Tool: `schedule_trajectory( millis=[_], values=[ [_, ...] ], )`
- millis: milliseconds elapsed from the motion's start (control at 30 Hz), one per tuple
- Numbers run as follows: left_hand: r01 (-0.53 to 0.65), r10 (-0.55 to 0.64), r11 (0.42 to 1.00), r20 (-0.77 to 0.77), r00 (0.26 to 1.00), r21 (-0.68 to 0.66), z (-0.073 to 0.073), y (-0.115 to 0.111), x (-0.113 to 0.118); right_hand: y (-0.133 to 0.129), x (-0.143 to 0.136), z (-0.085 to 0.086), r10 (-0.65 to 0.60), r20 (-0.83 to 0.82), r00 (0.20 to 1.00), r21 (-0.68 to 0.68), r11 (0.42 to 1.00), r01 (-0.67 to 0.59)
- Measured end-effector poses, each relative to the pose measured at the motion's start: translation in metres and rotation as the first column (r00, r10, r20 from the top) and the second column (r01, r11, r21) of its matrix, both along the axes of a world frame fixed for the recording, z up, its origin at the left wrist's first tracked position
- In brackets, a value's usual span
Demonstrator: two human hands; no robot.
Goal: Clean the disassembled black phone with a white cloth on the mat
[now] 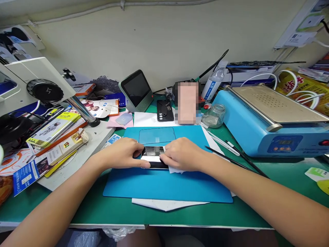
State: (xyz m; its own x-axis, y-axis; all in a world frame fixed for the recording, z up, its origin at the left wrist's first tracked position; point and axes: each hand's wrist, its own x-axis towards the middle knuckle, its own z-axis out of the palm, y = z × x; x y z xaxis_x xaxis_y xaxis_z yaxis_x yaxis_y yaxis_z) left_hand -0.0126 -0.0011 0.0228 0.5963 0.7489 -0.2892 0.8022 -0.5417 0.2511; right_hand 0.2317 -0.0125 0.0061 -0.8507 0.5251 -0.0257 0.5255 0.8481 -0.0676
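A phone screen panel (pixel 152 159), shiny with a black edge band, lies sideways on a blue mat (pixel 167 185). My left hand (pixel 125 153) is closed on its left end, thumb along the near edge. Curled over the right end, my right hand (pixel 183 154) presses down with a folded white wipe (pixel 176 170) that shows beneath the fingers. The hand hides the panel's right end. Just beyond the panel, a clear glass sheet (pixel 156 134) with a thin dark outline rests flat on the mat.
At right stand a blue heating plate machine (pixel 257 130), a glass jar (pixel 214 115) and tweezers (pixel 223 143). A black phone (pixel 165 110) and a smart display (pixel 136 91) sit behind the mat. A microscope stand (pixel 84 109) and stacked boxes (pixel 55 128) crowd the left.
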Motion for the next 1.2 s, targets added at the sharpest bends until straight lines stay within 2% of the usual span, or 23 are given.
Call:
schedule_trajectory(
  millis=[133, 300, 433, 567, 600, 733, 867, 1000, 1067, 1133, 1200],
  values=[
    [0.005, -0.005, 1.000, -0.002, 1.000, 0.001, -0.001, 0.000, -0.001, -0.001, -0.001, 0.001, 0.092, -0.004, 0.996, -0.027, 0.995, -0.092],
    [0.000, 0.000, 1.000, 0.017, 1.000, 0.004, -0.001, 0.000, -0.001, 0.002, 0.000, 0.001, -0.050, 0.034, 0.998, 0.010, 0.999, 0.050],
    [0.004, -0.004, 1.000, 0.023, 1.000, 0.012, -0.001, 0.000, -0.001, 0.000, -0.001, 0.001, 0.064, 0.032, 0.997, -0.005, 0.998, -0.064],
    [0.001, -0.001, 1.000, 0.001, 1.000, 0.007, 0.000, 0.000, 0.000, 0.005, 0.001, 0.002, -0.072, 0.054, 0.996, 0.040, 0.997, 0.070],
    [0.000, 0.000, 1.000, -0.004, 1.000, 0.004, 0.001, 0.000, 0.000, 0.006, 0.001, 0.002, -0.078, 0.049, 0.996, 0.053, 0.996, 0.076],
    [-0.004, 0.004, 1.000, -0.012, 1.000, -0.003, 0.001, 0.000, 0.000, 0.008, 0.002, 0.001, 0.029, 0.062, 0.998, 0.047, 0.998, -0.032],
    [-0.001, 0.001, 1.000, -0.014, 1.000, 0.003, 0.000, 0.000, 0.000, 0.010, 0.004, -0.001, -0.089, 0.089, 0.992, 0.132, 0.988, 0.077],
    [0.001, -0.001, 1.000, -0.011, 1.000, 0.004, 0.000, 0.000, 0.000, 0.006, -0.001, -0.004, 0.052, 0.061, 0.997, 0.111, 0.992, -0.058],
    [0.001, -0.001, 1.000, -0.006, 1.000, 0.008, -0.001, 0.000, -0.001, 0.007, -0.003, -0.005, 0.033, 0.050, 0.998, 0.094, 0.995, -0.038],
    [0.000, 0.000, 1.000, 0.001, 1.000, 0.008, -0.002, 0.000, -0.001, 0.010, -0.002, -0.004, -0.075, 0.062, 0.995, 0.112, 0.991, 0.068],
    [0.000, 0.000, 1.000, 0.006, 1.000, 0.006, -0.003, 0.001, -0.002, 0.012, -0.002, -0.005, -0.109, 0.062, 0.992, 0.133, 0.986, 0.100]
  ],
)
